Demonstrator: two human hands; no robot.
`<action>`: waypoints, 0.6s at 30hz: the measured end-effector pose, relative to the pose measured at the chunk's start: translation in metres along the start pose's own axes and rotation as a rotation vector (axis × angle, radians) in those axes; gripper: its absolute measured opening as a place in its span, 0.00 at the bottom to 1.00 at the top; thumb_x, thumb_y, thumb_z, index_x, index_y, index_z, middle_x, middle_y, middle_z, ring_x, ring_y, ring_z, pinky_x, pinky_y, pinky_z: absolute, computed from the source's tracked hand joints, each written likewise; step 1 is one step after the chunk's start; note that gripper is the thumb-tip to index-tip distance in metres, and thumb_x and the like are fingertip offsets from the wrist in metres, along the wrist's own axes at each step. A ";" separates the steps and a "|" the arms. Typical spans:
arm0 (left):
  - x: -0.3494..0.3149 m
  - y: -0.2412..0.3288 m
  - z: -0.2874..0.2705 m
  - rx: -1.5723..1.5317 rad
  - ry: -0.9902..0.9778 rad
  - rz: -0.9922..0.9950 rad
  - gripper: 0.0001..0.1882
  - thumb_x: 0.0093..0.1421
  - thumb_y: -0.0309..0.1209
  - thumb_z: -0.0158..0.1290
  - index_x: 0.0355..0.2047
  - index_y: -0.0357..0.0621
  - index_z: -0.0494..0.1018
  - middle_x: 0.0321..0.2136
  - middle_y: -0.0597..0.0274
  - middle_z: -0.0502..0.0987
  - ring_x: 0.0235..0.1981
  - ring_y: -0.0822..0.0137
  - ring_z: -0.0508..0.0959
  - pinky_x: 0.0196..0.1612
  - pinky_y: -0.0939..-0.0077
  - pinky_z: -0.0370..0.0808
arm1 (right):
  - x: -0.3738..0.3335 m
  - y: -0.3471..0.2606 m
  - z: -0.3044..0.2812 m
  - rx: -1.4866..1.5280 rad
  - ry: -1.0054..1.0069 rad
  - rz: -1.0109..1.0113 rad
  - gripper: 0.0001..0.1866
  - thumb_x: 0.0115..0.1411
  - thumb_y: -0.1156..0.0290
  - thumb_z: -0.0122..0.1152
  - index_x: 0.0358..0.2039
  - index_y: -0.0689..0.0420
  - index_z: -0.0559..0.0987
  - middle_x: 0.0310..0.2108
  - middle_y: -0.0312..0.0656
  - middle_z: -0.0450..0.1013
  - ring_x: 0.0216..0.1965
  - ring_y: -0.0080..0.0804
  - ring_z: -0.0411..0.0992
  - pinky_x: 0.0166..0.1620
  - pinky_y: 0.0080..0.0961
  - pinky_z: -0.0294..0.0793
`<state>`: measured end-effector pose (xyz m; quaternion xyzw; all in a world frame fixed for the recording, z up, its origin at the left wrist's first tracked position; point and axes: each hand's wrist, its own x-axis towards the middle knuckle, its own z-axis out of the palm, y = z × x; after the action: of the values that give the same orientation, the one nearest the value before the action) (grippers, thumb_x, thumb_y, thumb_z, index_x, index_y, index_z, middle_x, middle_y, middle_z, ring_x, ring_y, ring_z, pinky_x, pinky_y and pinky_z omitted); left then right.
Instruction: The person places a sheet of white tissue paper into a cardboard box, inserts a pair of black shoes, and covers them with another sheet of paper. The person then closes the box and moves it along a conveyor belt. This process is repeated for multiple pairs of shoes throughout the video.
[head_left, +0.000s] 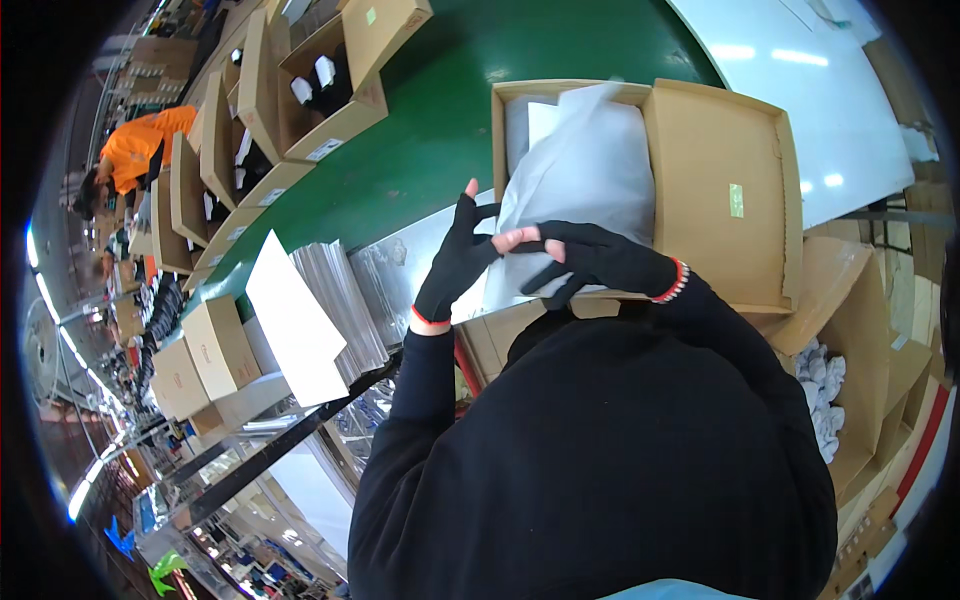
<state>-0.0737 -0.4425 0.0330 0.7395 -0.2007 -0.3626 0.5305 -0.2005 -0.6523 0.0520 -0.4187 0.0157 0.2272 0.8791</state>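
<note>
A tan cardboard box stands with its lid laid back to the right. White tissue paper covers what lies inside, and one loose corner stands up, slightly blurred. My left hand, in a black glove with bare fingertips, is at the box's left side with its fingers apart. My right hand, gloved alike, hangs over the near part of the tissue with its fingers spread. The fingertips of both hands come close together over the tissue's near left edge; whether they touch it I cannot tell.
Stacked white sheets lie on the left of the green table. Open boxes with dark items line its far left. A carton of crumpled paper stands at right. Another person in orange is far left.
</note>
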 end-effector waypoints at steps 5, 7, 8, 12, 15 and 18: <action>-0.021 -0.040 -0.013 0.021 0.288 0.013 0.45 0.48 0.18 0.61 0.65 0.47 0.52 0.44 0.53 0.72 0.29 0.71 0.78 0.29 0.79 0.74 | -0.031 0.009 -0.032 -0.820 0.335 -0.177 0.17 0.66 0.68 0.51 0.53 0.59 0.71 0.45 0.44 0.74 0.46 0.33 0.74 0.47 0.26 0.72; -0.021 -0.050 -0.014 0.169 0.420 0.035 0.41 0.48 0.19 0.61 0.62 0.47 0.56 0.41 0.54 0.73 0.26 0.72 0.76 0.28 0.78 0.73 | -0.041 0.053 -0.056 -1.236 0.281 -0.236 0.19 0.62 0.65 0.56 0.52 0.59 0.73 0.47 0.44 0.73 0.51 0.39 0.70 0.53 0.33 0.68; -0.021 -0.050 -0.015 0.250 0.479 0.042 0.39 0.48 0.20 0.61 0.60 0.47 0.59 0.40 0.55 0.74 0.25 0.72 0.75 0.28 0.78 0.73 | -0.042 0.052 -0.041 -0.978 0.180 0.212 0.21 0.62 0.64 0.57 0.53 0.59 0.72 0.49 0.44 0.73 0.51 0.38 0.70 0.56 0.33 0.66; -0.023 -0.037 -0.008 0.278 0.584 0.104 0.27 0.49 0.22 0.59 0.49 0.47 0.64 0.37 0.57 0.75 0.19 0.68 0.73 0.24 0.70 0.70 | -0.003 0.053 -0.053 -0.867 -0.006 0.164 0.20 0.63 0.65 0.55 0.53 0.59 0.72 0.50 0.45 0.73 0.50 0.34 0.71 0.53 0.29 0.68; -0.027 -0.030 0.000 0.444 0.643 0.177 0.17 0.50 0.21 0.58 0.39 0.46 0.69 0.31 0.63 0.74 0.20 0.69 0.71 0.27 0.75 0.69 | 0.048 0.018 -0.057 -1.267 0.200 -0.377 0.20 0.63 0.71 0.55 0.56 0.57 0.70 0.52 0.46 0.71 0.54 0.41 0.70 0.56 0.33 0.68; -0.020 -0.011 0.019 0.592 0.542 0.329 0.16 0.51 0.16 0.51 0.39 0.49 0.72 0.35 0.61 0.76 0.33 0.58 0.79 0.33 0.70 0.74 | 0.106 0.017 -0.093 -1.767 0.224 -0.428 0.25 0.61 0.64 0.54 0.58 0.58 0.67 0.59 0.48 0.63 0.62 0.44 0.60 0.61 0.47 0.57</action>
<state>-0.1019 -0.4375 0.0259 0.8863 -0.2646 0.0073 0.3800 -0.0971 -0.6715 -0.0437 -0.9525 -0.1565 -0.0532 0.2558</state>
